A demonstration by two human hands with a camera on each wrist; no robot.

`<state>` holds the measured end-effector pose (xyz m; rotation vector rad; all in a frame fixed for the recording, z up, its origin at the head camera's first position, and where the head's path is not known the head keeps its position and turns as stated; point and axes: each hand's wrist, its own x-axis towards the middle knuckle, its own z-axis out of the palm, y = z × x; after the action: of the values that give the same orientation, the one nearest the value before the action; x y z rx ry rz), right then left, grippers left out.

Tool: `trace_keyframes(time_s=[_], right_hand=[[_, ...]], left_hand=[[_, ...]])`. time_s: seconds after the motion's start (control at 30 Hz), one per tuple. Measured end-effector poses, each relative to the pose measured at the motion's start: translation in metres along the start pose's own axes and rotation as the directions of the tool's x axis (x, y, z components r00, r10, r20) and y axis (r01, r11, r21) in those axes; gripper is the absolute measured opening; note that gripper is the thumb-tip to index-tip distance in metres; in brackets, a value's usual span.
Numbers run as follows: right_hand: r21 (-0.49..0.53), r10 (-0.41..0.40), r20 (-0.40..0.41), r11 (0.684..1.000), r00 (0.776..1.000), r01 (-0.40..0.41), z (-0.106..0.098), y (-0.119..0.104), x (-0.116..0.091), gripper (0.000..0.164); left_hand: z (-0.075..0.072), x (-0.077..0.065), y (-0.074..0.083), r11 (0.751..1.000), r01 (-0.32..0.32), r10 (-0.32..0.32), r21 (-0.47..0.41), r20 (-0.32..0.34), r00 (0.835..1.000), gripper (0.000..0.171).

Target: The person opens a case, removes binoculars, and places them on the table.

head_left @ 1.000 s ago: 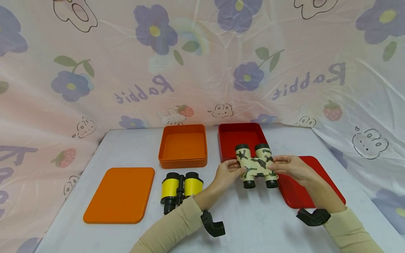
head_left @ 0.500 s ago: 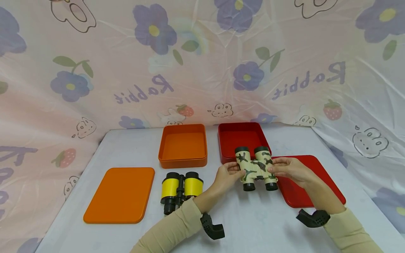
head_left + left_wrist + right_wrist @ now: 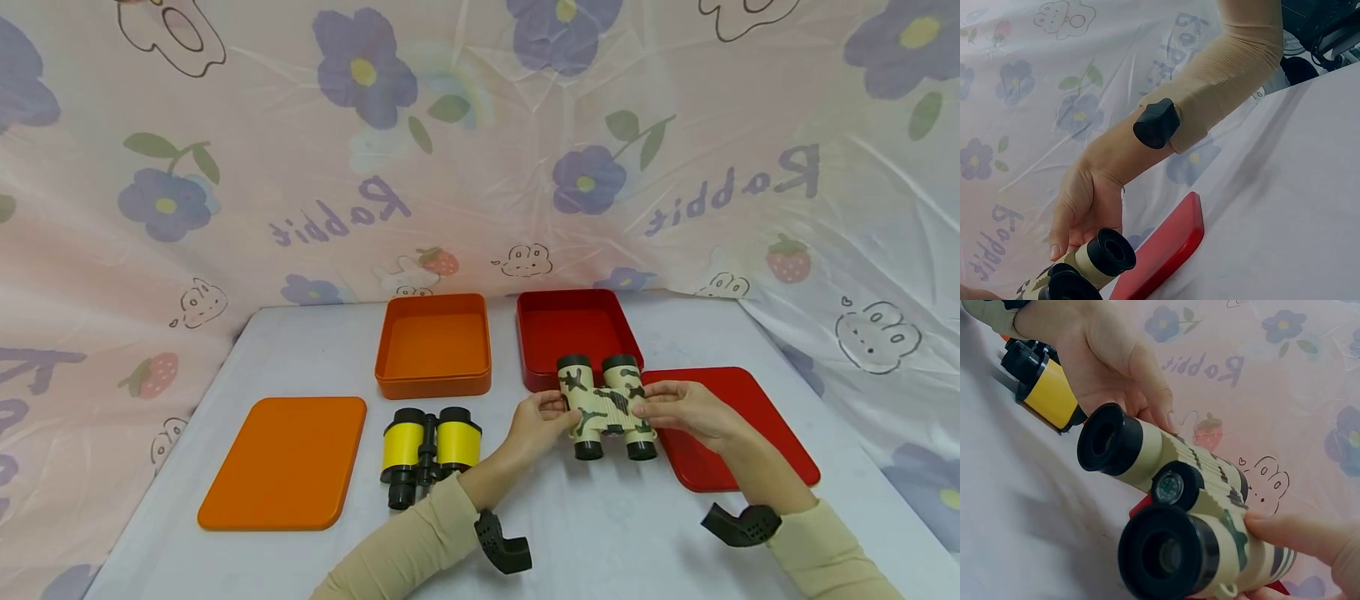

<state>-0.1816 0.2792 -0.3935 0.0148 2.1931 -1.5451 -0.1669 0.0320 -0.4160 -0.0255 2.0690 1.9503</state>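
Cream and green camouflage binoculars [image 3: 611,407] with black ends are gripped from both sides in front of the red box. My left hand [image 3: 538,423] pinches the left barrel, thumb on top. On the opposite barrel, my right hand [image 3: 693,412] holds on with thumb above and fingers at the side. The right wrist view shows the binoculars [image 3: 1210,487] from the eyepiece end, a small compass [image 3: 1169,487] set between the eyepieces. Their far ends overlap the near rim of the red box [image 3: 573,325] in the head view. Yellow and black binoculars [image 3: 405,446] stand left of my left forearm.
An orange box [image 3: 433,342] without its lid stands at the back, left of the red box. Its flat orange lid [image 3: 281,462] lies at the left. A red lid [image 3: 750,442] lies under and beside my right hand. A printed cloth hangs behind the table.
Both hands have brought the camouflage binoculars slightly down and toward me, off the red box's inside in the head view. The boxes, lids and yellow binoculars have stayed put.
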Motion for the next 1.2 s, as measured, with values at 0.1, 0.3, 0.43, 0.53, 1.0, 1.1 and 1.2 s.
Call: trace_keyframes(time_s=[0.1,0.3,0.43,0.53,1.0,1.1,1.2], right_hand=[[-0.009,0.007,-0.006,1.000,1.000,-0.007,0.001,0.000,0.000,0.069],[-0.029,0.014,-0.005,0.999,1.000,-0.014,0.002,0.003,-0.001,0.071],[-0.050,0.012,0.010,0.999,1.000,-0.012,0.002,0.005,-0.004,0.069],[-0.060,0.024,0.013,0.998,1.000,-0.023,0.003,0.007,-0.005,0.066],[-0.056,0.022,0.050,0.998,0.998,-0.019,0.005,0.019,-0.004,0.051],[-0.058,0.014,0.070,0.998,0.997,-0.010,0.006,0.022,-0.004,0.049],[-0.066,0.019,0.085,0.998,0.996,-0.013,0.007,0.024,-0.003,0.047]], left_hand=[[0.000,-0.001,-0.001,1.000,-0.002,0.002,0.000,0.002,1.000,0.045],[0.001,-0.002,-0.005,1.000,-0.001,0.001,-0.007,0.000,1.000,0.044],[0.002,-0.005,-0.007,1.000,-0.006,0.006,-0.025,0.005,1.000,0.043],[0.002,-0.008,-0.008,0.999,-0.011,0.011,-0.040,0.011,1.000,0.043],[0.002,-0.014,-0.018,1.000,0.017,-0.016,-0.022,0.030,0.999,0.046],[0.002,-0.015,-0.022,1.000,0.022,-0.022,-0.013,0.035,0.999,0.046],[0.001,-0.016,-0.026,0.999,0.034,-0.034,0.000,0.043,0.999,0.045]])
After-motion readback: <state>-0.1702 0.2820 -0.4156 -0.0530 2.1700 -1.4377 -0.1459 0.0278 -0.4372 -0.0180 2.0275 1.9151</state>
